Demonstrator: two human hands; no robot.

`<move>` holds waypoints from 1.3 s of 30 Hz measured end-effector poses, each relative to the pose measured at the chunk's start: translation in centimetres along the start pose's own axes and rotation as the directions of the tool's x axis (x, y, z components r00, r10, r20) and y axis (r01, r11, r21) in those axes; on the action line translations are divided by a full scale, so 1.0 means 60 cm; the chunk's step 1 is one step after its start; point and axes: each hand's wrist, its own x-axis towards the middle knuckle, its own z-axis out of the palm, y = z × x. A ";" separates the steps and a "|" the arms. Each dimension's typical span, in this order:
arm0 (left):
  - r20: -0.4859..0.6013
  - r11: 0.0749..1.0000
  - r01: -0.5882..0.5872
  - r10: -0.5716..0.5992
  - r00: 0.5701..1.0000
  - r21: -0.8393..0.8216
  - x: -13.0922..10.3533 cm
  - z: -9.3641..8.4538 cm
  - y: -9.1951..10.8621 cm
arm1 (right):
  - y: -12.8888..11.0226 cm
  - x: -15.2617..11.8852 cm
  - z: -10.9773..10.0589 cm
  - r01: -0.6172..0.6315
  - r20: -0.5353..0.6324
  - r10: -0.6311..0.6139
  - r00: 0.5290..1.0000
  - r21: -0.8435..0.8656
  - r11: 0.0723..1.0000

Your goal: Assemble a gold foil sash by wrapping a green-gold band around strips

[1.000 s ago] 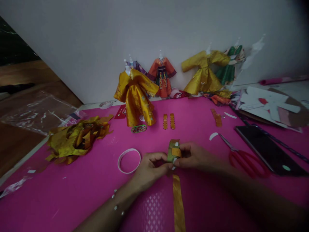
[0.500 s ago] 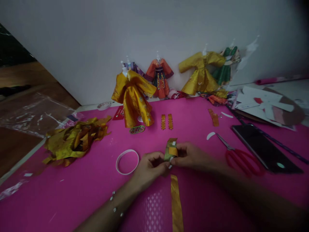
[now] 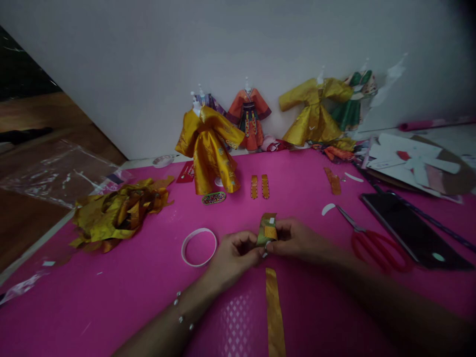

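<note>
Between my two hands is a small curled piece of gold-green fabric (image 3: pixel 266 229) with little white tape bits on it. My left hand (image 3: pixel 238 254) pinches its lower left edge between thumb and fingers. On the other side my right hand (image 3: pixel 293 239) grips the right edge, its fingertips close to my left thumb. A long gold fabric strip (image 3: pixel 275 312) lies just below the hands, running toward me. Left of my left hand rests a white tape ring (image 3: pixel 199 247). Beyond the hands lie two narrow gold strips with patterned edges (image 3: pixel 259 187).
Red-handled scissors (image 3: pixel 372 243) and a black phone (image 3: pixel 412 228) lie at right. A heap of gold fabric scraps (image 3: pixel 119 213) is at left. Small dressed figures, including a gold robe (image 3: pixel 208 144) and an orange robe (image 3: pixel 250 116), stand along the wall behind the pink surface (image 3: pixel 148 302).
The whole view has shifted slightly, so things appear a little further right. Both hands keep hold of the curled fabric, with hardly any change in their grip.
</note>
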 end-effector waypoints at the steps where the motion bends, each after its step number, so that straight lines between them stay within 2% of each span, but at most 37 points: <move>1: 0.000 1.000 -0.005 0.005 1.000 0.006 0.000 0.000 0.000 | 0.000 0.000 0.000 -0.004 0.004 0.004 1.000 0.006 1.000; 17: 0.056 0.994 0.049 -0.043 0.998 -0.099 -0.001 -0.005 0.001 | -0.014 -0.003 -0.001 0.002 0.056 -0.004 0.998 0.039 0.999; 21: 0.057 0.995 0.038 -0.032 0.998 -0.098 0.000 -0.005 -0.001 | -0.014 -0.003 0.000 -0.014 0.030 0.013 0.999 0.026 1.000; 39: 0.062 0.994 0.035 -0.028 0.998 -0.099 0.000 -0.005 0.002 | -0.019 -0.003 0.002 0.016 0.052 -0.018 0.998 0.040 0.999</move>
